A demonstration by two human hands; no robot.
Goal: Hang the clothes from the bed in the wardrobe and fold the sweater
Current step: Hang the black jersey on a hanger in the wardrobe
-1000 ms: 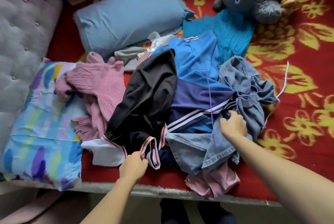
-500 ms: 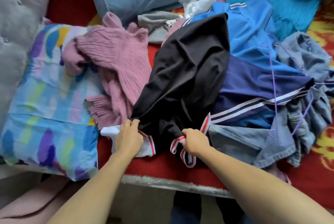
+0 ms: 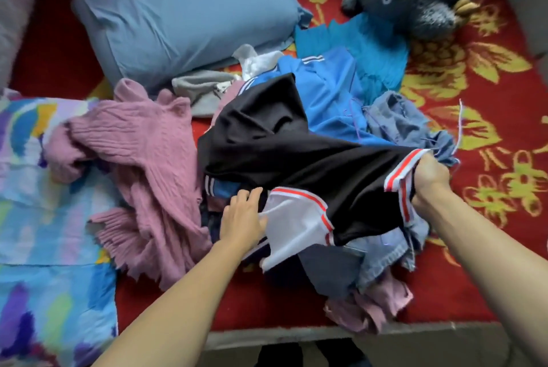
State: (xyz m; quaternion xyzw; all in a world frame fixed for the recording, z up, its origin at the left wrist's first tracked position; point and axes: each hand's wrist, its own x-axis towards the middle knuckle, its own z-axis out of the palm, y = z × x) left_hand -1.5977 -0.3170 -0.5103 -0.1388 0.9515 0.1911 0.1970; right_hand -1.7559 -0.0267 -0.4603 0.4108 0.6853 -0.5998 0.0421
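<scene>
Both bare forearms reach forward and up from the bottom edge of the view, the two spreading apart as they extend. The left hand (image 3: 243,218) lies palm down with its fingers (image 3: 247,195) stretched out and slightly spread, pressing flat, the thumb angled off to the right. The right hand (image 3: 430,178) sits farther out to the right and higher, curled into a tight fist with the knuckles upward, its wrist straight in line with the forearm.
</scene>
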